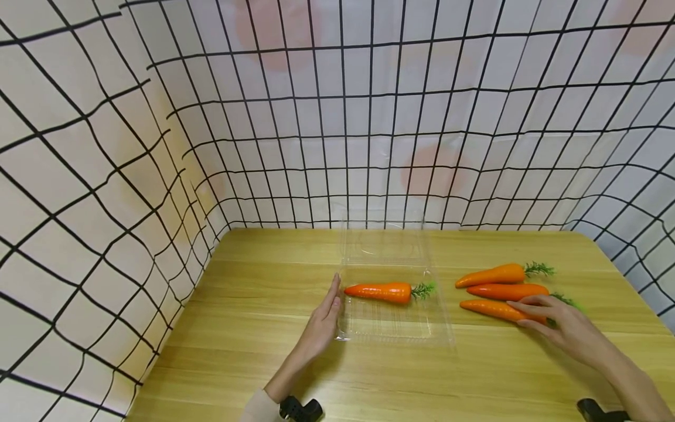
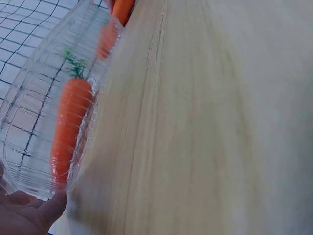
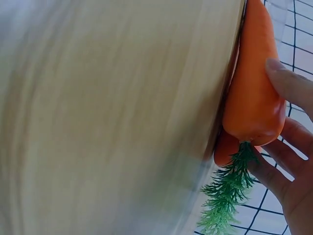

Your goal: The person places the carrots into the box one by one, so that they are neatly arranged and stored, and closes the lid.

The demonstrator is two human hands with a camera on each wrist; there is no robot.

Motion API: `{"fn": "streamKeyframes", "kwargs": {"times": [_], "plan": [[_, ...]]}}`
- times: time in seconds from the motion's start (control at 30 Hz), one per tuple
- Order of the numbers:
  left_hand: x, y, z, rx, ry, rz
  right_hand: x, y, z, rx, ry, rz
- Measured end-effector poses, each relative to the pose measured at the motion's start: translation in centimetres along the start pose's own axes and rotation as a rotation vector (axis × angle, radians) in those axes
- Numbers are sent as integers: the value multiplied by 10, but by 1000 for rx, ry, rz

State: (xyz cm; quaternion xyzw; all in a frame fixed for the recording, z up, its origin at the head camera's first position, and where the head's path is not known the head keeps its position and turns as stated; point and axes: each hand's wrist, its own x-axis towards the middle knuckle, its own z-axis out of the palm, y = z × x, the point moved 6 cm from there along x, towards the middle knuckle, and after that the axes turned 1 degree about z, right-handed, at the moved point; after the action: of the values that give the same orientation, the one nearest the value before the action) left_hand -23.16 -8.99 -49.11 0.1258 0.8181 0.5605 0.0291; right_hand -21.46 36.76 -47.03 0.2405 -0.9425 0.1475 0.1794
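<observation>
A clear plastic clamshell box (image 1: pixel 392 325) lies with its lid (image 1: pixel 384 243) folded back in the head view. One orange carrot (image 1: pixel 382 292) with a green top lies crosswise inside it. My left hand (image 1: pixel 319 325) rests its straight fingers along the box's left side, beside that carrot's tip. On the right, my right hand (image 1: pixel 564 325) grips the thick end of the nearest loose carrot (image 1: pixel 490 308). In the right wrist view, the thumb presses one side of this carrot (image 3: pixel 257 93) and the fingers reach round the other; its green leaves hang free.
Two more loose carrots, the middle one (image 1: pixel 506 291) and the farthest one (image 1: pixel 495 274), lie just behind the gripped one. Everything stands on a wooden table (image 1: pixel 253 281). White cloth with a black grid (image 1: pixel 369 129) rises behind the table and on both sides.
</observation>
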Motion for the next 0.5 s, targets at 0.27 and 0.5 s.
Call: {"fn": "streamKeyframes", "kwargs": {"times": [0.27, 0.5], "plan": [[1, -2, 0, -14, -11, -4, 8, -10, -1, 60, 2, 21], [2, -3, -1, -24, -15, -7, 16, -17, -7, 116, 95, -26]]}}
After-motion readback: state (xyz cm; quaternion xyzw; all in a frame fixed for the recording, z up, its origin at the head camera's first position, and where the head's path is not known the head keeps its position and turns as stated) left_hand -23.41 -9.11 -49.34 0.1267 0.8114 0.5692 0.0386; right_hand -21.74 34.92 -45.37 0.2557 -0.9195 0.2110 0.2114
